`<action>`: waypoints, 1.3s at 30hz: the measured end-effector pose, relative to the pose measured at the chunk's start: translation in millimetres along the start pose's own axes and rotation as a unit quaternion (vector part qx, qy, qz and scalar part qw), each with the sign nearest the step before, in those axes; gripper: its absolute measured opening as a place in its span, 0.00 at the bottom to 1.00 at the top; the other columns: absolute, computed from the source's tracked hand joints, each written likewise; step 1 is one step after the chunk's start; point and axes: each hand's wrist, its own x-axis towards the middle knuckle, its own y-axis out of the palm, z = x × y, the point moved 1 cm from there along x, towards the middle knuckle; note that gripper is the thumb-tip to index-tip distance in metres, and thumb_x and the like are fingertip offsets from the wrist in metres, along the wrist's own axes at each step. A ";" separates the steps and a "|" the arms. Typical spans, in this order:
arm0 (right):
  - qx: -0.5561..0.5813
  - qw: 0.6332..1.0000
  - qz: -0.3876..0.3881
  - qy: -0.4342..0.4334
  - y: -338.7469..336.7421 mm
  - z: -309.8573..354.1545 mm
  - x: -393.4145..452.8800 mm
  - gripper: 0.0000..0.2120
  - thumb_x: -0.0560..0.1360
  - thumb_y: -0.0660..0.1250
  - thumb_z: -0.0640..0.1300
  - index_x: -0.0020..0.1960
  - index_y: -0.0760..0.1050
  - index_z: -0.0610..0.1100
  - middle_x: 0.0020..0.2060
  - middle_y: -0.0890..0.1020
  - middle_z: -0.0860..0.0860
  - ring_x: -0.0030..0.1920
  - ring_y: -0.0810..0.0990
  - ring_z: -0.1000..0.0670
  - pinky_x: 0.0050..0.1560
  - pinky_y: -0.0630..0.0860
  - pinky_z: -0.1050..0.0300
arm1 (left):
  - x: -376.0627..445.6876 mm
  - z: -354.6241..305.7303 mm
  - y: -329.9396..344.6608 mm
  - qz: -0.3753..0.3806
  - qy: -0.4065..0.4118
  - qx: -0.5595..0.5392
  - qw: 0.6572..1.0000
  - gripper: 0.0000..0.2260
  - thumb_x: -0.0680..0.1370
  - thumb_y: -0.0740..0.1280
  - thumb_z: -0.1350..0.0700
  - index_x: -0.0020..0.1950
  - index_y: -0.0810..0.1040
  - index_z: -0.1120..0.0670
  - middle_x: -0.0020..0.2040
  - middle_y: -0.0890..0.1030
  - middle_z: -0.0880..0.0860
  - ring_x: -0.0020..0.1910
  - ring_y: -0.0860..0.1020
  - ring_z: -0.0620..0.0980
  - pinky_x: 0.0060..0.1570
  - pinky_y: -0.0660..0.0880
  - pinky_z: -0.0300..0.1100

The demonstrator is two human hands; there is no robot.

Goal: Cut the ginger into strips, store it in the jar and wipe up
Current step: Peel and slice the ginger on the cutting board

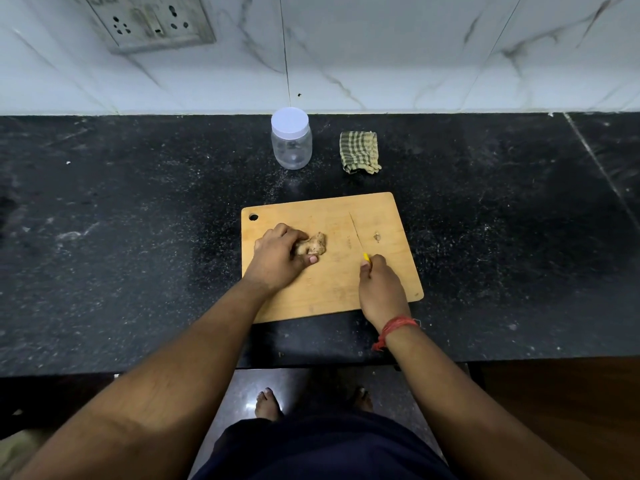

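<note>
A knobbly piece of ginger [313,244] lies on the left half of a wooden cutting board [391,271]. My left hand [278,259] grips its left end, fingers curled over it and thumb below. My right hand [379,289] holds the yellow handle of a thin knife [356,233], whose blade points away over the board, to the right of the ginger and apart from it. A small ginger scrap [377,237] lies right of the blade. A clear jar [291,140] with a white lid on stands behind the board.
A folded green checked cloth [360,152] lies right of the jar on the black stone counter [138,220]. A marble-tiled wall with a socket plate [149,20] rises behind. The counter's front edge runs just below the board, and my feet show on the floor beneath it.
</note>
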 end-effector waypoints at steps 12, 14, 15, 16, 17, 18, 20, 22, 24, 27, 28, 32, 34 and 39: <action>0.151 0.985 0.073 0.042 3.0 27.8 -1.0 0.05 0.83 0.54 0.40 0.58 0.62 0.44 0.36 0.77 0.43 0.23 0.75 0.48 0.21 0.71 0.59 | -2.3 -12.0 -2.9 0.007 -0.024 0.047 0.999 0.29 0.74 0.72 0.37 0.69 0.70 0.50 0.54 0.81 0.49 0.57 0.78 0.55 0.61 0.65 0.51; 0.142 0.986 0.077 0.036 3.9 29.9 -0.3 0.05 0.83 0.54 0.40 0.58 0.62 0.44 0.36 0.77 0.43 0.23 0.75 0.47 0.20 0.71 0.59 | -1.2 -17.6 -2.2 0.027 -0.042 0.039 0.998 0.39 0.74 0.72 0.36 0.78 0.61 0.50 0.58 0.82 0.52 0.60 0.77 0.57 0.66 0.61 0.51; 0.135 0.987 0.081 0.034 4.4 30.8 -0.1 0.05 0.83 0.54 0.40 0.58 0.62 0.45 0.36 0.77 0.43 0.23 0.75 0.47 0.20 0.70 0.60 | -0.3 -19.9 -1.4 0.037 -0.039 0.049 0.997 0.40 0.74 0.71 0.35 0.79 0.59 0.49 0.60 0.82 0.52 0.62 0.76 0.57 0.67 0.60 0.51; 0.129 0.987 0.085 0.031 4.7 31.6 0.0 0.05 0.83 0.54 0.40 0.58 0.62 0.45 0.36 0.77 0.43 0.23 0.75 0.47 0.20 0.70 0.60 | 0.8 -20.8 -0.5 0.044 -0.031 0.061 0.997 0.40 0.74 0.71 0.34 0.79 0.59 0.48 0.62 0.82 0.52 0.64 0.75 0.58 0.67 0.59 0.52; 0.123 0.988 0.090 0.029 4.5 31.9 0.0 0.05 0.83 0.54 0.40 0.58 0.62 0.45 0.37 0.77 0.43 0.24 0.75 0.46 0.20 0.70 0.60 | 1.9 -20.7 -0.2 0.051 -0.022 0.068 0.996 0.38 0.74 0.70 0.34 0.79 0.61 0.47 0.63 0.81 0.51 0.65 0.75 0.58 0.67 0.59 0.52; 0.117 0.988 0.096 0.025 4.3 31.8 -0.2 0.06 0.83 0.54 0.40 0.59 0.62 0.45 0.38 0.78 0.42 0.24 0.75 0.46 0.20 0.70 0.60 | 3.1 -19.2 -0.3 0.058 -0.017 0.066 0.996 0.37 0.74 0.70 0.35 0.78 0.62 0.47 0.65 0.80 0.50 0.66 0.74 0.57 0.68 0.60 0.53; 0.103 0.989 0.103 0.018 4.0 31.7 -0.2 0.06 0.82 0.54 0.40 0.59 0.62 0.46 0.40 0.79 0.41 0.24 0.76 0.45 0.20 0.70 0.60 | 4.3 -14.4 -2.5 0.069 -0.020 0.040 0.997 0.36 0.75 0.72 0.39 0.78 0.63 0.47 0.67 0.79 0.50 0.67 0.74 0.55 0.69 0.61 0.53; 0.095 0.990 0.103 0.012 3.7 31.9 0.3 0.07 0.82 0.54 0.41 0.60 0.62 0.46 0.42 0.79 0.41 0.25 0.76 0.44 0.20 0.70 0.60 | 5.1 -11.0 -5.3 0.058 -0.027 0.010 0.998 0.33 0.76 0.72 0.46 0.78 0.64 0.48 0.67 0.78 0.51 0.66 0.74 0.54 0.70 0.63 0.53; 0.085 0.992 0.098 0.005 4.2 31.9 1.4 0.07 0.82 0.54 0.41 0.60 0.62 0.46 0.43 0.79 0.41 0.27 0.77 0.43 0.21 0.72 0.57 | 6.3 -9.4 -6.4 0.022 -0.031 -0.005 0.999 0.29 0.77 0.70 0.54 0.77 0.66 0.49 0.66 0.78 0.52 0.65 0.75 0.54 0.70 0.66 0.54; 0.040 0.996 0.076 -0.028 5.4 34.1 1.9 0.08 0.81 0.56 0.40 0.60 0.62 0.46 0.44 0.80 0.42 0.35 0.80 0.39 0.33 0.79 0.45 | 7.7 -8.1 -5.4 -0.010 -0.051 -0.030 0.998 0.24 0.78 0.67 0.57 0.74 0.70 0.50 0.64 0.79 0.50 0.65 0.74 0.54 0.69 0.68 0.53; 0.025 0.996 0.071 -0.044 5.9 35.3 1.4 0.08 0.81 0.56 0.39 0.60 0.62 0.45 0.44 0.80 0.42 0.38 0.80 0.39 0.37 0.79 0.43 | 7.8 -8.2 -4.0 -0.010 -0.050 -0.023 0.998 0.21 0.78 0.68 0.54 0.72 0.71 0.50 0.63 0.78 0.50 0.64 0.74 0.53 0.68 0.67 0.52; -0.048 0.991 0.070 -0.100 8.5 37.9 1.1 0.10 0.81 0.56 0.37 0.62 0.62 0.41 0.44 0.76 0.45 0.42 0.76 0.42 0.37 0.67 0.52 | 7.3 -12.5 2.5 -0.014 -0.051 0.021 0.998 0.23 0.77 0.70 0.41 0.68 0.76 0.50 0.61 0.77 0.50 0.62 0.72 0.53 0.63 0.68 0.51; -0.073 0.988 0.073 -0.113 9.6 38.4 1.3 0.11 0.81 0.56 0.37 0.63 0.62 0.41 0.46 0.76 0.44 0.41 0.74 0.43 0.37 0.65 0.53 | 7.9 -14.7 4.1 -0.040 -0.053 0.021 0.998 0.19 0.78 0.70 0.44 0.67 0.77 0.49 0.61 0.77 0.50 0.61 0.73 0.54 0.61 0.68 0.50; -0.097 0.984 0.076 -0.129 10.9 39.8 2.7 0.13 0.81 0.56 0.37 0.65 0.62 0.40 0.49 0.78 0.42 0.42 0.74 0.43 0.38 0.67 0.53 | 10.5 -16.7 1.4 -0.041 -0.046 0.012 0.998 0.14 0.80 0.67 0.53 0.65 0.79 0.46 0.60 0.77 0.49 0.61 0.73 0.53 0.59 0.66 0.50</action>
